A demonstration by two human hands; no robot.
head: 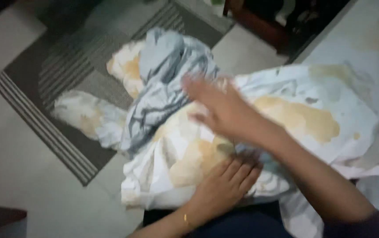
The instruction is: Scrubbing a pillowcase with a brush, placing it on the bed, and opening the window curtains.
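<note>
Grey striped rug on floor at left. Crumpled white, yellow & grey sheet spills over it & the person's lap. Left hand flat, fingers together, pressing sheet. Right hand blurred, open, fingers spread above sheet, gripping nothing.

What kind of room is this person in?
Probably a room at home, maybe a bedroom. A striped grey rug lies on a pale tiled floor, dark wooden furniture stands behind, and both hands press on a white, yellow and grey patterned bedsheet.
</note>
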